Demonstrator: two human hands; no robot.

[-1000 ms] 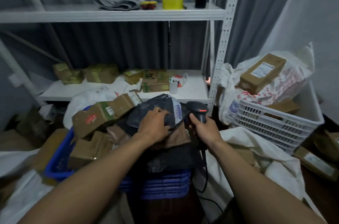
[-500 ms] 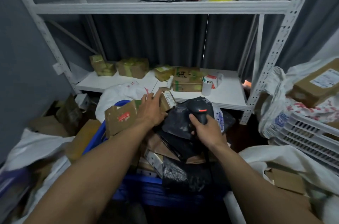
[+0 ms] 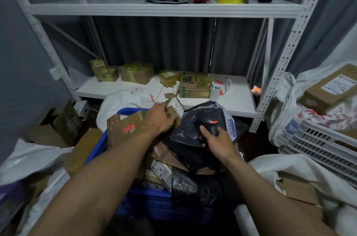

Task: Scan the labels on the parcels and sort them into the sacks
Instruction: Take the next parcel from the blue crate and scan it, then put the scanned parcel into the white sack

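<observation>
A small cardboard parcel [image 3: 174,109] is gripped at the top of a heaped blue crate [image 3: 98,146], with a barcode scanner [image 3: 209,121] held just beside it.

The crate is hemmed in: a white sack [image 3: 29,158] lies against its left rim, another white sack [image 3: 289,168] is spread at its right, and the edge of the lower shelf [image 3: 235,100] runs close behind the pile. Open room is seen only above the heap, under the upper shelf. The parcel is brown and creased, with a white label on its upturned face, and is tilted against a larger cardboard box [image 3: 125,127] bearing a red sticker. The left hand [image 3: 160,119] is curled round the parcel's near end. The scanner's handle is clasped in the right hand [image 3: 216,143], its head raised over a black poly bag [image 3: 185,131].
</observation>
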